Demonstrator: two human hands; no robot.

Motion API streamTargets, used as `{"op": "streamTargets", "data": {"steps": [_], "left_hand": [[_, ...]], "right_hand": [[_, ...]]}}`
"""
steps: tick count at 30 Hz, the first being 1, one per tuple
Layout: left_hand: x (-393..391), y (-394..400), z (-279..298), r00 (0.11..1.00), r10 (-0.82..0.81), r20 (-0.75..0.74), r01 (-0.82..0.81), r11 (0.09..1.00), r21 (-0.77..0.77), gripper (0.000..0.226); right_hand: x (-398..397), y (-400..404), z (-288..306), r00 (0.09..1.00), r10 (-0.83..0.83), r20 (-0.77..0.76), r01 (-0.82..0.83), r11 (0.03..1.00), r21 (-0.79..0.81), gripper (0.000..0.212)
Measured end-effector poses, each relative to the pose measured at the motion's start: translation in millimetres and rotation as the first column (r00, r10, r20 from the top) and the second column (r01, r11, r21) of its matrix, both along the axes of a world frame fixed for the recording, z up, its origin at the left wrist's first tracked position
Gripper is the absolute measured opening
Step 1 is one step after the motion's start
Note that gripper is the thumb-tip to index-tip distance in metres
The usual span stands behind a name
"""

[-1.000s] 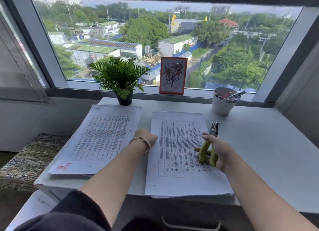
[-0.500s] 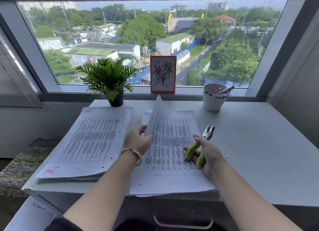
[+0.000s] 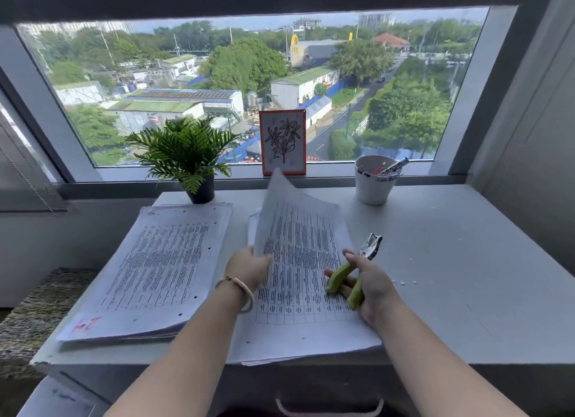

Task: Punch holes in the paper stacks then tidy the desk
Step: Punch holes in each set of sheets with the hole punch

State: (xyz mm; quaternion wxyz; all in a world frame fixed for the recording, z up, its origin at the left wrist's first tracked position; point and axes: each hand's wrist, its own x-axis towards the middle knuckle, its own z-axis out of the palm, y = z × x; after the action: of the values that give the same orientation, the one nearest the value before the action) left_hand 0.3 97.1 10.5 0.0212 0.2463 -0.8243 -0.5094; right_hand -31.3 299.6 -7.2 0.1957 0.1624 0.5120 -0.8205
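Paper stacks lie side by side on the grey bench [image 3: 451, 279]. Farthest left, a woven mat [image 3: 34, 317] below the bench is cut off by the frame edge. The left stack [image 3: 155, 270] lies flat, with small punched holes along its right and near edges and a red mark at its near left corner; the printed rows are too fine to read. Behind it stands a small potted plant [image 3: 186, 155]. The left hand [image 3: 249, 268], a bracelet [image 3: 241, 289] on its wrist, grips the left edge of the top sheet [image 3: 280, 205] of the right stack [image 3: 305, 292], fingers curled round the edge and mostly hidden behind the paper. That sheet is lifted and curled upward, its far corner rising in front of a framed flower drawing [image 3: 282, 142] on the sill and hiding the frame's lower edge. How many sheets the hand has taken up cannot be told. The right hand [image 3: 370, 289] rests on the right part of the same stack, its fingers wrapped round the green handles of a hole punch [image 3: 357, 270]; the metal head points away and to the right, clear of the paper. Tiny white paper dots [image 3: 404, 282] lie scattered on the bench just right of the hand. A white cup [image 3: 371, 183] with pens stands near the sill; the writing on it is unclear.
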Motion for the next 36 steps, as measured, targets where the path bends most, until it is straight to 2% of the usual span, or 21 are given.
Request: {"op": "streamTargets", "data": {"steps": [2, 5, 7, 11, 15, 17, 20, 22, 26, 30, 33, 36], "left_hand": [[-3.8, -12.7, -0.9, 0.995, -0.001, 0.103, -0.007, 0.997, 0.081, 0.027], [0.5, -20.5, 4.6, 0.987, -0.028, 0.156, 0.013, 0.995, 0.100, 0.024], [0.5, -25.8, 6.5, 0.994, -0.025, 0.111, 0.007, 0.987, 0.158, 0.039], [0.5, -25.0, 19.3, 0.999, -0.048, -0.009, 0.045, 0.854, 0.518, 0.020], [-9.7, -11.0, 34.9, 0.983, -0.069, -0.168, 0.154, 0.803, 0.575, 0.018], [-15.9, -5.0, 48.7, 0.958, -0.059, -0.279, 0.205, 0.824, 0.529, 0.017], [-20.4, 0.7, 71.9, 0.900, -0.074, -0.429, 0.265, 0.875, 0.405, 0.021], [-20.5, 0.6, 80.5, 0.876, -0.058, -0.479, 0.253, 0.901, 0.353, 0.022], [-17.1, 2.7, 71.1, 0.895, -0.051, -0.443, 0.208, 0.927, 0.313, 0.030], [-15.7, 4.4, 64.0, 0.893, -0.031, -0.450, 0.153, 0.959, 0.238, 0.022], [-16.6, 4.0, 72.2, 0.842, -0.060, -0.536, 0.135, 0.985, 0.103, 0.008], [-13.5, 6.5, 78.6, 0.833, -0.124, -0.539, 0.150, 0.989, 0.004, 0.008]], "right_hand": [[0.2, -0.3, 1.5, 1.000, 0.000, 0.019, 0.000, 1.000, 0.005, 0.022], [-6.5, 7.6, 11.1, 0.998, 0.056, 0.037, -0.058, 0.996, 0.066, 0.022], [-15.3, 18.7, 24.5, 0.992, 0.124, 0.032, -0.127, 0.987, 0.103, 0.021], [-39.4, 40.6, 52.0, 0.977, 0.213, -0.014, -0.209, 0.969, 0.128, 0.024], [-52.5, 45.9, 79.9, 0.927, 0.362, -0.095, -0.317, 0.894, 0.317, 0.029], [-53.6, 45.3, 97.8, 0.899, 0.375, -0.225, -0.269, 0.881, 0.390, 0.027], [-51.1, 45.8, 115.7, 0.835, 0.310, -0.455, -0.151, 0.924, 0.352, 0.023], [-45.0, 47.5, 119.3, 0.784, 0.291, -0.548, -0.116, 0.936, 0.331, 0.024], [-34.0, 49.9, 101.1, 0.761, 0.362, -0.539, -0.106, 0.888, 0.447, 0.037], [-30.9, 50.8, 93.8, 0.746, 0.352, -0.565, -0.062, 0.882, 0.468, 0.018], [-31.6, 55.2, 100.4, 0.721, 0.321, -0.614, -0.045, 0.906, 0.421, 0.019], [-25.7, 54.7, 104.2, 0.703, 0.350, -0.620, -0.018, 0.880, 0.475, 0.016]]}}
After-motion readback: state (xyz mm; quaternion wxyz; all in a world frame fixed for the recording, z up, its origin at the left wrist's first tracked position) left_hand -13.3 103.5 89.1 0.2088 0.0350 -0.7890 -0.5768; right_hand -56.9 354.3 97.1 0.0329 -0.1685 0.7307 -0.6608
